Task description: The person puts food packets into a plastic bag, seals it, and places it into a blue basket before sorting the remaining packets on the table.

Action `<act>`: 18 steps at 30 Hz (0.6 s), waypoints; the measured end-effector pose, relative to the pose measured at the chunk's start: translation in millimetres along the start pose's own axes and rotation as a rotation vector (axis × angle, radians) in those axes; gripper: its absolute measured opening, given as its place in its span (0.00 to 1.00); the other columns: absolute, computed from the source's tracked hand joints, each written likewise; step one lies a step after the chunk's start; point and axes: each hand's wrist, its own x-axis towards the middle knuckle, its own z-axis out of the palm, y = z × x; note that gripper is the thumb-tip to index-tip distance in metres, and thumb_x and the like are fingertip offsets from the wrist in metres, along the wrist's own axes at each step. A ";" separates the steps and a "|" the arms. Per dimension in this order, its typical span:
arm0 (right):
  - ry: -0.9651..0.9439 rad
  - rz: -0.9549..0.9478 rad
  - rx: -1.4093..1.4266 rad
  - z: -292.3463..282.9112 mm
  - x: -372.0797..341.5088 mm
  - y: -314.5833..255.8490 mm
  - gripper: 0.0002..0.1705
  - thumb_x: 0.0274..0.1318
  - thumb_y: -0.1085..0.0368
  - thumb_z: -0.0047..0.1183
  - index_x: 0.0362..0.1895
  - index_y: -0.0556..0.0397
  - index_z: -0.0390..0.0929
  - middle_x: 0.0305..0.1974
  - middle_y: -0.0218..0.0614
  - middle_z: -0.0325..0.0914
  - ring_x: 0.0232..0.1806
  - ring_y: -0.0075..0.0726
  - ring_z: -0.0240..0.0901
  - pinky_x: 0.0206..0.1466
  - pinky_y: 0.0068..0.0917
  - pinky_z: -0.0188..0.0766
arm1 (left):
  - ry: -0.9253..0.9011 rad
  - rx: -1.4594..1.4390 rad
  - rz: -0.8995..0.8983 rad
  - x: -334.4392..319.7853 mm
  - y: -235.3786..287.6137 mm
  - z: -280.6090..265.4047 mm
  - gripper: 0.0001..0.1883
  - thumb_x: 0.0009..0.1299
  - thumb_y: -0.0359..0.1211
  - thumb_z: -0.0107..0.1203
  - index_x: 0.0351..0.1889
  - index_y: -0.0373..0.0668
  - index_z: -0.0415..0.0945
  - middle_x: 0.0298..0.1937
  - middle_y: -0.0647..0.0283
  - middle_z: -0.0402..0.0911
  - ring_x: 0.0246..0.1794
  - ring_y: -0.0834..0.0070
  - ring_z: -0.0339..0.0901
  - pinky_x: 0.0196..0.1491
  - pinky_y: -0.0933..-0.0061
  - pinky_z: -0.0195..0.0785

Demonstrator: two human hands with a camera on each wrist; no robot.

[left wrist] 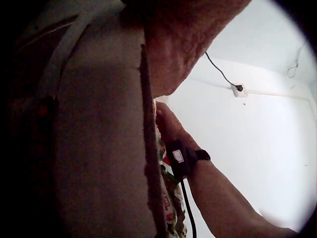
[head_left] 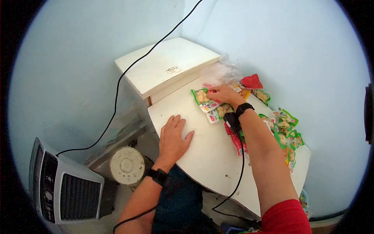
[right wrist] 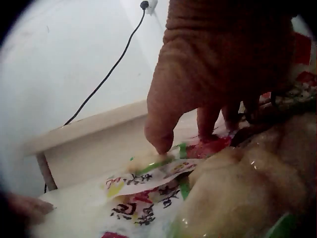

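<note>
In the head view my left hand [head_left: 173, 138] rests flat on the white tabletop, fingers stretched forward and thumb out to the side. My right hand [head_left: 226, 95] reaches over the far end of a heap of small snack packets. Under its fingers lies a clear, green-edged packet [head_left: 201, 96] with pale pieces inside. The right wrist view shows the thumb [right wrist: 161, 141] touching down on a packet, the straight fingers apart from it beside a red packet [right wrist: 210, 147]. Close to the wrist is another green-edged packet [head_left: 224, 110].
A crumpled clear plastic bag [head_left: 222, 72] sits beside the raised white shelf [head_left: 171, 64]. More packets [head_left: 284, 128] spread along the right wall, with a red one [head_left: 251, 82] at the back. A black cable [head_left: 117, 97] hangs on the left, above an air cooler [head_left: 74, 187] and round stool [head_left: 126, 165].
</note>
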 end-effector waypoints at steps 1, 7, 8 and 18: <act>-0.006 0.062 -0.001 4.5 0.5 8.2 0.37 0.45 0.36 0.56 0.58 0.39 0.80 0.49 0.50 0.83 0.47 0.49 0.81 0.51 0.40 0.75 | 0.008 -0.005 0.002 -0.4 -0.2 -0.2 0.26 0.67 0.42 0.60 0.59 0.36 0.73 0.67 0.48 0.69 0.72 0.53 0.60 0.70 0.55 0.53; -0.064 0.089 -0.106 -5.2 -45.6 13.3 0.47 0.37 0.34 0.60 0.63 0.40 0.76 0.53 0.51 0.80 0.56 0.53 0.76 0.60 0.37 0.70 | 0.027 -0.006 0.008 -1.4 -1.7 3.2 0.26 0.66 0.42 0.61 0.58 0.36 0.74 0.67 0.48 0.69 0.71 0.52 0.61 0.69 0.54 0.54; -0.068 0.087 -0.120 -4.9 -54.2 13.9 0.47 0.37 0.34 0.60 0.64 0.39 0.75 0.55 0.50 0.79 0.57 0.52 0.75 0.61 0.38 0.70 | 0.026 -0.006 0.009 -1.7 -1.7 3.1 0.26 0.66 0.42 0.61 0.58 0.36 0.75 0.67 0.48 0.69 0.71 0.52 0.60 0.69 0.54 0.54; -0.156 0.170 -0.135 -5.3 -111.7 14.0 0.46 0.41 0.38 0.62 0.69 0.29 0.68 0.59 0.40 0.77 0.60 0.50 0.74 0.66 0.43 0.64 | 0.060 0.004 0.033 -1.2 -3.6 4.6 0.26 0.65 0.42 0.62 0.56 0.36 0.75 0.66 0.48 0.71 0.70 0.52 0.63 0.69 0.54 0.57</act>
